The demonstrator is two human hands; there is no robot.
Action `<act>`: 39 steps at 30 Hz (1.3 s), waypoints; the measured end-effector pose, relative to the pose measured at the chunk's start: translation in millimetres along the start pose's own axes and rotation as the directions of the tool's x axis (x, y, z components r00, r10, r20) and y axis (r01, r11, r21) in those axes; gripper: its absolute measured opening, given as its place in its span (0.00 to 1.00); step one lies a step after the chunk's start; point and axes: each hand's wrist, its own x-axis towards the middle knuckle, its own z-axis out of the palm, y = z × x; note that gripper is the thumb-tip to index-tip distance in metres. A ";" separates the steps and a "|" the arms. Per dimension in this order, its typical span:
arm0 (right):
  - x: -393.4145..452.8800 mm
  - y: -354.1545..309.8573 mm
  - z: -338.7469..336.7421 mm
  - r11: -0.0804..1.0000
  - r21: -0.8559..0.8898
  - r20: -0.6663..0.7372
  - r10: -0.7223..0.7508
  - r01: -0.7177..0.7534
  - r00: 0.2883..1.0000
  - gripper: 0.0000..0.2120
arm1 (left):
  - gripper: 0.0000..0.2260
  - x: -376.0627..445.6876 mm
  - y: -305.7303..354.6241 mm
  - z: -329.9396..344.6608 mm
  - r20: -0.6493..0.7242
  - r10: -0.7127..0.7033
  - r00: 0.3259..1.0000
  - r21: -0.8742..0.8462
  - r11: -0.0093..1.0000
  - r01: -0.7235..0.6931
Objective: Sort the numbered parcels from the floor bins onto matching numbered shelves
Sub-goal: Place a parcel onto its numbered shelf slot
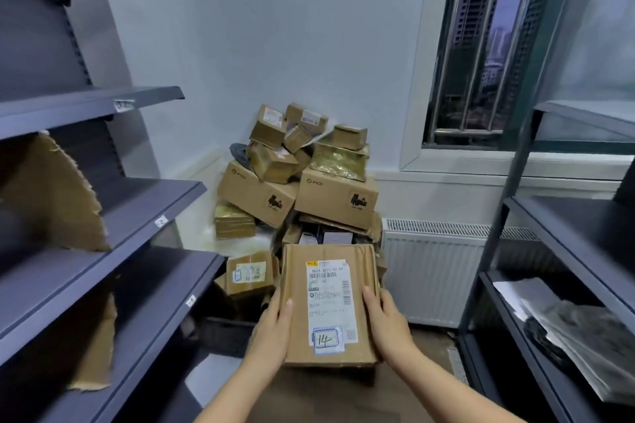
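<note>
I hold a flat brown cardboard parcel (pixel 297 302) in front of me, with a white shipping label and a blue-edged sticker reading 14. My left hand (pixel 271 333) grips its left edge, thumb on top. My right hand (pixel 386 323) grips the right edge the same way. Behind it a heap of parcels (pixel 292 178) fills the corner, over a dark floor bin (pixel 223 333). A smaller labelled parcel (pixel 249 273) lies just left of the held one. The dark shelves on the left (pixel 144 216) carry small number tags on their front edges.
Torn cardboard pieces (pixel 51 196) lie on the left shelves. Another dark shelf unit (pixel 567 251) on the right holds grey bags and papers (pixel 567 330). A white radiator (pixel 436 271) sits under the barred window (pixel 481 55).
</note>
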 end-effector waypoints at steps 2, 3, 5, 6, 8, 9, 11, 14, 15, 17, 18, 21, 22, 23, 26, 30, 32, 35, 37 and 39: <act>34.8 -3.2 5.6 0.999 0.001 0.004 0.035 -0.035 0.999 0.24 | 0.19 36.7 2.4 4.5 -0.005 0.029 1.000 0.030 0.999 -0.029; 51.2 -5.5 8.6 0.999 0.005 0.006 0.050 -0.050 0.999 0.25 | 0.20 55.6 2.0 7.0 -0.004 0.041 0.999 0.043 0.998 -0.041; 83.9 -10.8 14.9 0.998 0.034 0.019 0.061 -0.061 0.998 0.23 | 0.22 93.4 -1.4 12.0 0.005 0.045 0.999 0.054 0.998 -0.045; 101.0 -12.8 18.1 0.997 0.043 0.030 0.063 -0.064 0.998 0.23 | 0.23 113.8 -4.5 13.9 0.013 0.039 0.999 0.052 0.998 -0.039; 137.1 -19.0 25.4 0.998 0.040 0.040 0.055 -0.057 0.998 0.23 | 0.30 157.6 -6.7 16.7 0.035 0.022 0.999 0.037 0.999 -0.023; 156.5 -21.9 29.8 0.998 0.038 0.038 0.047 -0.049 0.998 0.24 | 0.31 179.4 -6.0 18.2 0.046 0.019 0.999 0.018 1.000 -0.020; 196.5 -27.4 40.1 0.998 0.040 0.023 0.045 -0.046 0.999 0.24 | 0.30 222.1 -1.2 20.6 0.070 -0.002 0.998 -0.061 0.998 0.006; 254.9 -35.1 51.7 0.997 0.034 -0.040 0.063 -0.062 0.997 0.25 | 0.35 281.8 6.9 21.3 0.104 -0.084 0.991 -0.143 0.985 0.098; 272.5 -39.1 53.6 0.998 0.026 -0.061 0.063 -0.062 0.996 0.25 | 0.39 299.7 10.4 21.5 0.110 -0.088 0.990 -0.140 0.985 0.103; 305.4 -49.1 56.4 0.998 0.015 -0.094 0.065 -0.064 0.993 0.24 | 0.49 334.8 19.0 20.6 0.143 -0.077 0.987 -0.153 0.983 0.099; 319.5 -53.9 57.6 0.998 0.018 -0.104 0.069 -0.068 0.992 0.25 | 0.51 351.7 22.4 20.9 0.171 -0.086 0.982 -0.167 0.979 0.115; 356.2 -62.8 60.6 0.997 0.008 -0.147 0.080 -0.079 0.986 0.24 | 0.51 390.0 39.2 22.5 0.244 -0.060 0.968 -0.226 0.967 0.116; 367.3 -64.2 62.0 0.996 0.009 -0.155 0.084 -0.084 0.984 0.24 | 0.51 399.1 42.9 23.0 0.256 -0.050 0.965 -0.248 0.962 0.116; 378.4 -65.5 64.0 0.996 0.015 -0.161 0.084 -0.082 0.983 0.24 | 0.49 407.3 45.7 23.2 0.270 -0.038 0.962 -0.261 0.959 0.111; 407.0 -71.5 71.8 0.995 0.053 -0.162 0.092 -0.084 0.982 0.23 | 0.34 428.6 47.7 21.0 0.279 -0.013 0.960 -0.297 0.950 0.099; 441.7 -82.7 80.2 0.995 0.067 -0.105 0.087 -0.081 0.991 0.20 | 0.43 457.1 49.1 17.7 0.214 -0.011 0.977 -0.315 0.946 0.080; 461.2 -88.8 83.6 0.995 0.078 -0.066 0.072 -0.067 0.995 0.18 | 0.44 472.6 53.0 17.3 0.167 -0.008 0.986 -0.343 0.937 0.065; 495.0 -90.8 87.0 0.992 0.116 -0.008 0.045 -0.043 0.999 0.17 | 0.38 493.5 60.1 21.5 0.090 -0.020 0.996 -0.355 0.934 0.051; 514.4 -93.8 86.2 0.990 0.136 0.029 0.041 -0.045 0.999 0.16 | 0.36 503.4 64.4 26.3 0.054 -0.035 0.998 -0.354 0.934 0.052; 532.3 -96.6 85.1 0.988 0.149 0.060 0.029 -0.038 0.998 0.13 | 0.35 512.8 68.6 30.7 0.017 -0.033 0.999 -0.353 0.935 0.037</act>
